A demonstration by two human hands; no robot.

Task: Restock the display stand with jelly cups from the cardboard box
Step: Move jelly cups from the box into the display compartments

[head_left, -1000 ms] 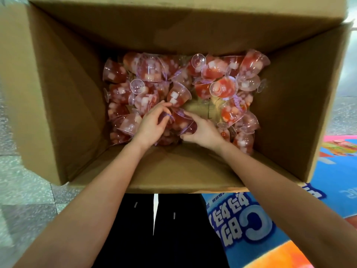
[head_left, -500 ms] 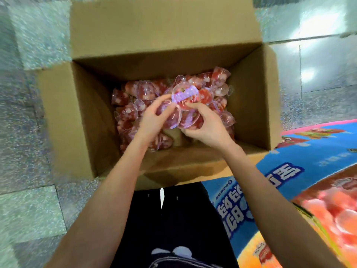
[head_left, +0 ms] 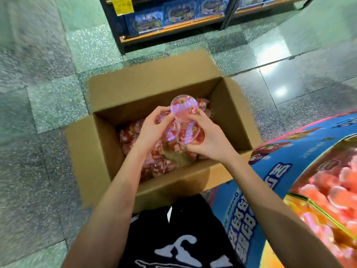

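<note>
Head view, looking down. At far left lies the speckled stone floor (head_left: 38, 113), on which the open cardboard box (head_left: 108, 155) stands. The bottom of the box carries a layer of loose jelly cups (head_left: 133, 138), red with pale cubes inside, lying on their sides in no order; a bare patch of cardboard shows near the front wall. The left hand (head_left: 154, 128) reaches over the box with its fingers curled round the left side of the held jelly cups (head_left: 184, 108). These are three as far as can be told, bunched together above the opening with their sealed lids turned toward the camera. The right hand (head_left: 210, 140) grasps the same bunch from the right and below, its fingers likewise curled round the cups. Beyond the box stands a low shop shelf (head_left: 173, 29) with blue packages and a yellow price tag (head_left: 122, 4). At right, just beside the box, is the display stand (head_left: 270, 180), blue printed cardboard whose bin holds a stock of pink jelly cups (head_left: 332, 190), blurred here. The restocking appears to be well under way but unfinished. One handful has been gathered and is not yet in the stand, and many cups are left in the box. How full the stand is cannot be told, since the frame edge cuts it off.
</note>
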